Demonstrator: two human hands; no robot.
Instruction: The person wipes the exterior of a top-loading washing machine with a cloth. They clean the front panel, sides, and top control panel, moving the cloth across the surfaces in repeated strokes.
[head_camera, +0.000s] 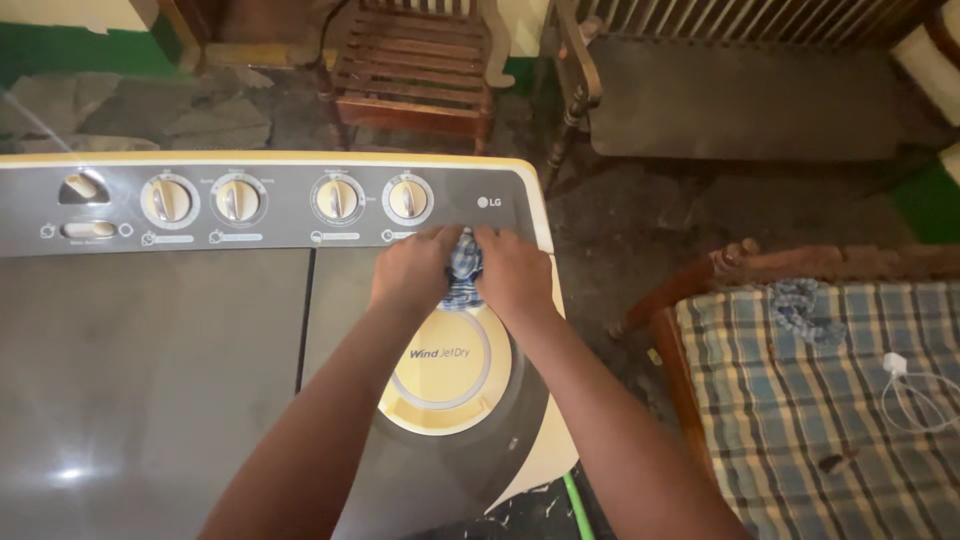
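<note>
- Gripping a small blue-and-white checked cloth (463, 268) from both sides, the left hand (412, 272) and the right hand (513, 274) meet on top of a twin-tub washing machine (150, 380), fingers curled shut around the fabric.
- The cloth sits bunched between the two hands, at about 12 o'clock from the round cream lid window (450, 372), just below the row of control knobs (290, 199).
- It looks light, soft and limp, so it would likely crumple and sag rather than hold a shape; a pinch on an edge or corner seems a better hold than the bunched middle.
- The washer's dark lid is smooth and glossy, so the cloth would probably slide easily on it.
- At 3 o'clock from the hands, well apart, a checked mattress (800, 420) carries a blue scrunched fabric piece (805, 308) and a white charger with cable (905, 385).
- At 12 o'clock, beyond the machine, stands a wooden chair (415, 70).
</note>
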